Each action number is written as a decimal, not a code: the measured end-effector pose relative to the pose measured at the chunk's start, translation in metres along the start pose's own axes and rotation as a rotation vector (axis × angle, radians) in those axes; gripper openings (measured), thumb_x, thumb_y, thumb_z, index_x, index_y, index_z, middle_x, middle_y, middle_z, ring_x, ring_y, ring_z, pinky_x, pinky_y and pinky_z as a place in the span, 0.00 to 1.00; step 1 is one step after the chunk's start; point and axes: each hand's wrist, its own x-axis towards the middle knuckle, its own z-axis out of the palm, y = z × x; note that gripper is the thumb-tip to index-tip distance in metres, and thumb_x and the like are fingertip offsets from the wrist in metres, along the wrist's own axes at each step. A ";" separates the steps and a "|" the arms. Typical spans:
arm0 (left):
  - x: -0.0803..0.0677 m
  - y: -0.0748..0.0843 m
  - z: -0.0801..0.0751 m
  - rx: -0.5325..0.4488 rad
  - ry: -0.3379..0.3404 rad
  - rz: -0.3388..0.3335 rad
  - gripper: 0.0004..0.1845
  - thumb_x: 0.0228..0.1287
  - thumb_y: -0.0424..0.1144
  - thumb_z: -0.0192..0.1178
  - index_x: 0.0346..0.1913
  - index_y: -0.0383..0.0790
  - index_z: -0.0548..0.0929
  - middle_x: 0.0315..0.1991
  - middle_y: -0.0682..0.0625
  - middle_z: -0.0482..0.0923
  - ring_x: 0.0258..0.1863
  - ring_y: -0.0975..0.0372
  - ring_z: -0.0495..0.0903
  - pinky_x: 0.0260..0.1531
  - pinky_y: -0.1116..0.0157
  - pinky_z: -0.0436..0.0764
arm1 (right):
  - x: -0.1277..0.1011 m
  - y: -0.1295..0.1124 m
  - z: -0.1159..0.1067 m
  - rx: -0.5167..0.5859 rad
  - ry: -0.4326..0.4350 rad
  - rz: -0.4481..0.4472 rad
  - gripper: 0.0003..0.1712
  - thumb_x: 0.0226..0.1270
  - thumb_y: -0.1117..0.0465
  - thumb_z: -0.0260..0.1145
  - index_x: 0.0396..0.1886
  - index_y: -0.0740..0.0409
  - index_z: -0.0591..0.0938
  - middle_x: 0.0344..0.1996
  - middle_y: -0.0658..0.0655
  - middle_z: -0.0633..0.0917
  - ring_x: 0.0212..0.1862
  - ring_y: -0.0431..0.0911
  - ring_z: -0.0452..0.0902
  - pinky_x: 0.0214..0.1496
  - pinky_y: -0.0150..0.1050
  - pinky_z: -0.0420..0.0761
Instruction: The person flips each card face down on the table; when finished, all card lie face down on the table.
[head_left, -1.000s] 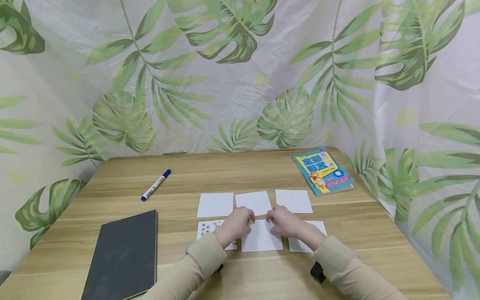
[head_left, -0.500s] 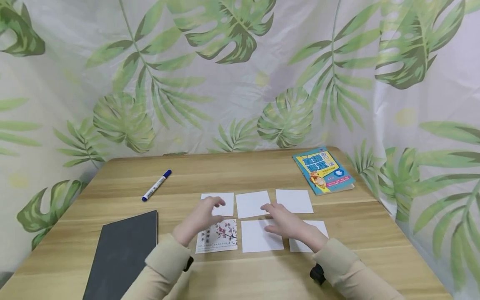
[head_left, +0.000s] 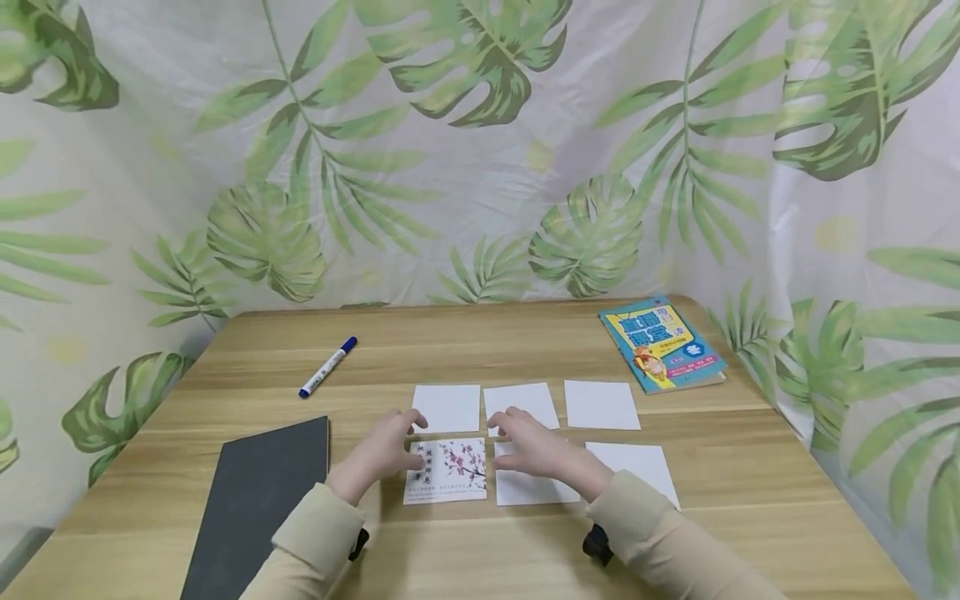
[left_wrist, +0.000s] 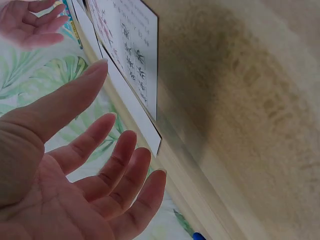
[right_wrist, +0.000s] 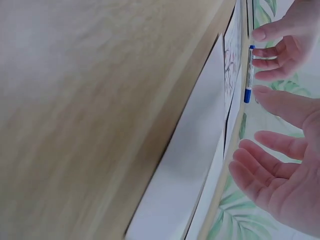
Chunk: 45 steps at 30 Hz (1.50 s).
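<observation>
Two rows of square cards lie on the table. At the near left is a printed card (head_left: 450, 479) with pink blossoms and written characters; the others show blank white faces, such as the near middle card (head_left: 536, 492) and the far left card (head_left: 452, 408). My left hand (head_left: 377, 450) hovers at the left edge of the printed card, fingers loosely bent, holding nothing. Over the near middle card my right hand (head_left: 540, 448) hovers with relaxed fingers and an empty palm. Both wrist views show the fingers apart from the cards.
A blue-capped marker (head_left: 327, 367) lies at the back left. The black board or folder (head_left: 258, 500) is at the front left, beside the left sleeve. A colourful book (head_left: 663, 345) lies at the back right. Behind the table hangs a leaf-patterned curtain (head_left: 480, 167).
My left hand moved left off the near middle card, uncovering the printed card. My right hand then shifted left over the near middle card. The cards stay in place; the view turned slightly.
</observation>
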 end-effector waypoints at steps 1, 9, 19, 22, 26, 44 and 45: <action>0.000 0.000 0.000 0.000 0.000 0.005 0.27 0.41 0.31 0.73 0.49 0.34 0.77 0.42 0.39 0.75 0.42 0.52 0.75 0.45 0.53 0.78 | 0.002 -0.001 0.002 -0.002 0.001 -0.005 0.27 0.54 0.62 0.71 0.52 0.68 0.75 0.41 0.62 0.79 0.45 0.51 0.75 0.48 0.42 0.77; 0.000 -0.001 0.000 0.009 0.005 -0.005 0.29 0.40 0.32 0.74 0.50 0.33 0.76 0.42 0.39 0.74 0.40 0.53 0.74 0.46 0.53 0.78 | 0.013 -0.006 0.008 -0.038 -0.026 0.017 0.26 0.53 0.60 0.72 0.50 0.67 0.77 0.39 0.60 0.80 0.43 0.49 0.74 0.48 0.40 0.76; -0.003 -0.002 0.003 0.031 -0.011 -0.017 0.29 0.38 0.28 0.73 0.48 0.31 0.75 0.43 0.37 0.71 0.42 0.50 0.71 0.50 0.48 0.75 | 0.022 -0.012 0.015 -0.136 -0.073 0.072 0.25 0.47 0.58 0.75 0.46 0.61 0.79 0.34 0.53 0.77 0.37 0.44 0.64 0.36 0.31 0.66; -0.002 -0.001 0.004 0.049 -0.045 -0.041 0.28 0.39 0.27 0.72 0.48 0.32 0.76 0.43 0.38 0.72 0.42 0.51 0.71 0.49 0.49 0.75 | 0.023 -0.014 0.015 -0.146 -0.080 0.108 0.28 0.46 0.57 0.76 0.48 0.60 0.78 0.35 0.53 0.76 0.38 0.44 0.63 0.35 0.32 0.66; -0.001 0.004 0.003 0.062 -0.078 -0.068 0.28 0.40 0.27 0.71 0.50 0.32 0.76 0.45 0.38 0.72 0.43 0.51 0.71 0.50 0.48 0.75 | 0.026 -0.016 0.014 -0.154 -0.097 0.158 0.30 0.44 0.56 0.77 0.48 0.60 0.78 0.36 0.54 0.75 0.39 0.45 0.63 0.35 0.33 0.67; -0.001 0.000 0.003 0.039 -0.115 -0.068 0.22 0.42 0.27 0.70 0.44 0.37 0.77 0.41 0.41 0.71 0.42 0.51 0.69 0.48 0.50 0.74 | 0.045 -0.017 0.005 -0.166 -0.257 0.279 0.27 0.39 0.52 0.80 0.36 0.56 0.77 0.37 0.52 0.71 0.42 0.45 0.61 0.41 0.36 0.68; -0.001 0.000 0.003 0.039 -0.115 -0.065 0.23 0.42 0.28 0.70 0.45 0.37 0.77 0.42 0.41 0.71 0.43 0.51 0.70 0.49 0.49 0.73 | 0.045 -0.017 0.005 -0.169 -0.258 0.283 0.27 0.38 0.51 0.80 0.36 0.56 0.76 0.37 0.52 0.71 0.42 0.45 0.61 0.41 0.36 0.68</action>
